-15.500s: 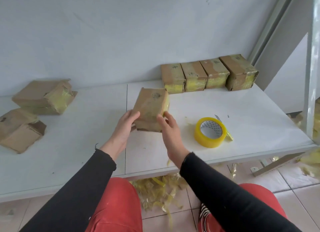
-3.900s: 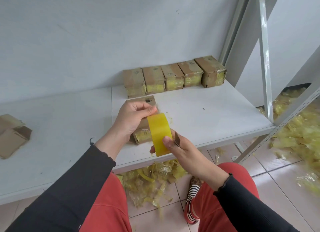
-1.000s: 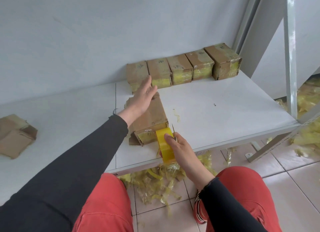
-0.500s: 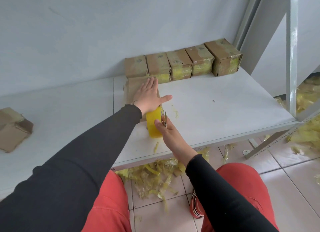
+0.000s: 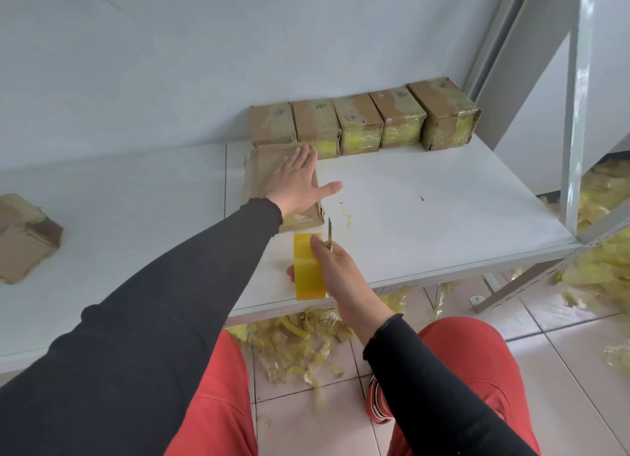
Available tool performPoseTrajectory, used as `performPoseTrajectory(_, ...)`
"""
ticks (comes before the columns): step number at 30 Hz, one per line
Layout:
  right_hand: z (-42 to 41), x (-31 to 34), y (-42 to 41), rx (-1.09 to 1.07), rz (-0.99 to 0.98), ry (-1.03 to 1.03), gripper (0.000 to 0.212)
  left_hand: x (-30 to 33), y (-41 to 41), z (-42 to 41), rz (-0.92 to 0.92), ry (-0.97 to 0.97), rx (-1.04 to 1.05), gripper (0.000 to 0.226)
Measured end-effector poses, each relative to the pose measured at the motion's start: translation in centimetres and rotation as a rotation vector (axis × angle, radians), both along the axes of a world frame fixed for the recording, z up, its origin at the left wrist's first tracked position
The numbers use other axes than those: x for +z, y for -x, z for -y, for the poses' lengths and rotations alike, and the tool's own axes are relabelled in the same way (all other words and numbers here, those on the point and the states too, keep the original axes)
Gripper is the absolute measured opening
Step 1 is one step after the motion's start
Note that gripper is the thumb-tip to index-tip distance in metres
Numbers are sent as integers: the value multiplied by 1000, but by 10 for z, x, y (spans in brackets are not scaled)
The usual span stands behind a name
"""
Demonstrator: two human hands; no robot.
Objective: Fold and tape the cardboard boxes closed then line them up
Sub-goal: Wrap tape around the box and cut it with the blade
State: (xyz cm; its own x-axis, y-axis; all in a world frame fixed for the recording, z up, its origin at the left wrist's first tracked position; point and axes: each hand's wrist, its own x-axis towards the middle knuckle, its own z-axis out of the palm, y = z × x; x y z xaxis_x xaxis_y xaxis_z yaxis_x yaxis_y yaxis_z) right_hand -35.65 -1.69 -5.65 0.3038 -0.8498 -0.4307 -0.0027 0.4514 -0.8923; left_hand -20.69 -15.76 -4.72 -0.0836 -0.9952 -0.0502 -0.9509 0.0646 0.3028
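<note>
A brown cardboard box [image 5: 262, 172] lies on the white table [image 5: 426, 223], just in front of the left end of a row of several taped boxes [image 5: 361, 123] along the wall. My left hand [image 5: 300, 183] presses flat on its top, fingers straight and thumb spread. Nearer the table's front edge my right hand [image 5: 335, 264] grips a yellow tape roll [image 5: 306, 268] standing on edge. The same hand holds a small knife [image 5: 329, 232] with its blade pointing up toward the box's near end, which shows yellow tape.
Folded, untaped cardboard boxes [image 5: 24, 237] lie at the table's far left. A grey metal post [image 5: 576, 114] rises at the right front corner. Yellow tape scraps [image 5: 300, 339] litter the tiled floor under the table and on the right.
My right hand has drawn the tape roll back from the box toward the table's front edge. The knife blade now shows clear of the box. My left hand stays flat on the box.
</note>
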Motion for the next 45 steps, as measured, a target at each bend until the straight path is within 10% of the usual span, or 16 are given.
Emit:
performPoseTrajectory(6,-3,-4,3,5,13,16,42,17,-4,-80,-529,345,208,35)
performPoseTrajectory(12,8,-9,18,125,-260,163,54,-13,9,-138,-931,-319,490,43)
performPoseTrajectory(18,53,16,51,266,-830,617,38,-26,14,-141,-1249,-190,521,22)
performPoseTrajectory(28,81,22,30,585,-1304,1029,40,-37,27,-138,-1416,-50,566,24)
performPoseTrajectory(45,110,13,34,694,-1595,933,39,-37,33,-133,-1450,35,602,8)
